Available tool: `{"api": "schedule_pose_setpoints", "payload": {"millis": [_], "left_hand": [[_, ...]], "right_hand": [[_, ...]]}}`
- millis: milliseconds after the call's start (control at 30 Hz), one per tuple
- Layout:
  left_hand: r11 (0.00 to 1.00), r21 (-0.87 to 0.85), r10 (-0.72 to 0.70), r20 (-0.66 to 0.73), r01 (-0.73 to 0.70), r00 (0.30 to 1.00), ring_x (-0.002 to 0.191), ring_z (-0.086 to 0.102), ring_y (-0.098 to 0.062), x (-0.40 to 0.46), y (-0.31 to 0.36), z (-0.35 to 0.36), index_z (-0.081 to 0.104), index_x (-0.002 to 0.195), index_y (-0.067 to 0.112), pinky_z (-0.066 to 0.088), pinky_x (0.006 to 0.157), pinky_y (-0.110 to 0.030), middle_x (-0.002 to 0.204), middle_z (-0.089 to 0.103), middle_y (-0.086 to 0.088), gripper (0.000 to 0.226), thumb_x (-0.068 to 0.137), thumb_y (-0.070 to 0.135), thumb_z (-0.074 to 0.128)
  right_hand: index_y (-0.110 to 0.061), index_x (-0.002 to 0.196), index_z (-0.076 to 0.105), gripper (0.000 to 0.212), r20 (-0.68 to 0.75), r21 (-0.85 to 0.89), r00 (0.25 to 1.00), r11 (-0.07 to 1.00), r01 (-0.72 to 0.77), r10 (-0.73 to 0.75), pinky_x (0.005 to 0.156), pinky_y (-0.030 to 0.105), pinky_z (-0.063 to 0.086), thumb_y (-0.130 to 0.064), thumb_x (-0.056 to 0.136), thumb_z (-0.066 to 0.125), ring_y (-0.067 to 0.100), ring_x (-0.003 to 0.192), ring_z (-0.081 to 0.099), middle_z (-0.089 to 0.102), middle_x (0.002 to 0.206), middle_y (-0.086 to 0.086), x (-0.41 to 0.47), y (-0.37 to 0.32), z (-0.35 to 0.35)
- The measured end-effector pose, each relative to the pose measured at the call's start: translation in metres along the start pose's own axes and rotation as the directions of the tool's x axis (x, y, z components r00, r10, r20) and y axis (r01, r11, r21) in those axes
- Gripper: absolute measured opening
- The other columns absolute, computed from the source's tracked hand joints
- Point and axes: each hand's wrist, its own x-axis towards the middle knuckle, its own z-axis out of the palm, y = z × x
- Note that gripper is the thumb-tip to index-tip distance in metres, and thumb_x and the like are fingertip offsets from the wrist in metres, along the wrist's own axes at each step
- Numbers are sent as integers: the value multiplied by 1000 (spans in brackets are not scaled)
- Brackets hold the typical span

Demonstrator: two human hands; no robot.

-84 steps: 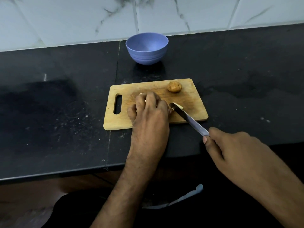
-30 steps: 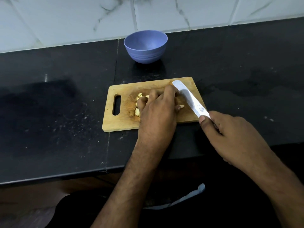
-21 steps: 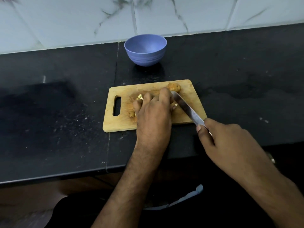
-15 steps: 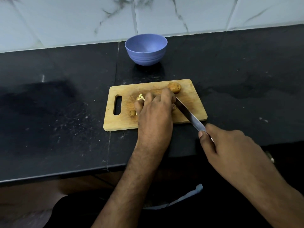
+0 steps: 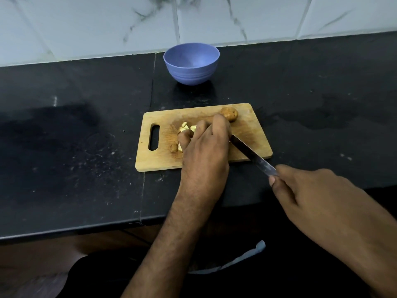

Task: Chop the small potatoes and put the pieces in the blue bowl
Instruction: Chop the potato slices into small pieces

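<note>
Black counter (image 5: 86, 130), wooden board (image 5: 253, 134). Left hand (image 5: 204, 151) pressing on potato pieces (image 5: 185, 127) (partly hidden); right hand (image 5: 311, 190) clasping knife (image 5: 251, 154). Whole potato (image 5: 231, 112) on board's far corner. Blue bowl (image 5: 191, 69) behind.

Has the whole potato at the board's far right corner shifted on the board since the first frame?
No. The whole potato sits by the far right corner of the cutting board, as before; only the camera view shifted slightly.
</note>
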Motion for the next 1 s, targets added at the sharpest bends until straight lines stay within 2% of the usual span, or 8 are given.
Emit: {"api": "schedule_pose_setpoints", "payload": {"millis": [167, 300, 433, 567, 667, 800, 900, 1000], "left_hand": [[1000, 0, 14, -15, -14, 1000, 91, 44, -8, -1, 0, 0, 32, 93, 29, 23, 91, -34, 83, 47, 17, 45, 85, -1, 64], [1000, 12, 10, 3, -10, 1000, 92, 46, -8, -1, -1, 0, 25, 93, 32, 22, 90, -32, 82, 51, 15, 51, 84, 1, 64], [996, -54, -70, 4, 70, 998, 92, 47, -9, -3, -1, -6, 37, 96, 27, 29, 93, -38, 82, 50, 16, 33, 87, 10, 64], [988, -33, -155, -21, 154, 988, 94, 42, -8, -2, -2, -7, 38, 93, 30, 24, 90, -34, 81, 47, 17, 33, 84, 14, 65], [983, -40, -179, 1, 179, 984, 96, 43, -8, 0, -3, -7, 41, 91, 30, 24, 91, -34, 82, 51, 16, 28, 85, 16, 65], [986, -42, -160, 19, 160, 987, 104, 43, -10, 0, -2, -8, 50, 94, 29, 24, 90, -33, 95, 54, 17, 18, 85, 21, 63], [994, 48, -104, 77, 100, 992, 115, 37, -13, 2, -1, -4, 58, 106, 29, 29, 94, -37, 112, 51, 10, 22, 85, 32, 62], [989, 117, -105, 100, 94, 989, 118, 34, -17, 5, -1, 1, 63, 105, 25, 32, 97, -43, 118, 51, 4, 18, 89, 33, 59]], "right_hand": [[-36, 96, 45, 29, 6, -40, 1000, 999, -16, 16, 48, 19, 37, -50, 100, 21, 5, 54, 53, 55, 66, -6, -3, -5, -2], [-31, 90, 39, 25, -31, -3, 999, 1000, -30, 30, 48, 24, 34, -45, 103, 23, 5, 56, 46, 50, 69, -7, 8, -17, 11], [-34, 94, 47, 27, -106, 24, 994, 1000, -13, 15, 51, 29, 37, -47, 102, 25, 8, 55, 47, 52, 66, -8, 21, -17, 16], [-31, 71, 36, 34, -170, 125, 985, 992, 11, 10, 43, 22, 29, -48, 100, 31, 6, 45, 50, 51, 55, -6, 22, -8, 8], [-31, 66, 33, 39, -155, 149, 988, 989, -1, 24, 43, 22, 28, -49, 100, 33, 6, 44, 49, 51, 54, -5, 27, -3, 14], [-29, 65, 30, 41, -176, 127, 984, 992, 8, 14, 42, 22, 24, -48, 100, 34, 7, 44, 46, 48, 53, -4, 33, -1, 19], [-28, 67, 29, 39, -175, 103, 985, 995, 14, 5, 42, 21, 23, -48, 100, 32, 8, 43, 44, 47, 53, -4, 32, -3, 17], [-28, 70, 31, 36, -189, 107, 982, 994, 10, 10, 41, 22, 24, -49, 99, 32, 8, 42, 45, 48, 52, -4, 31, -2, 19]]}}
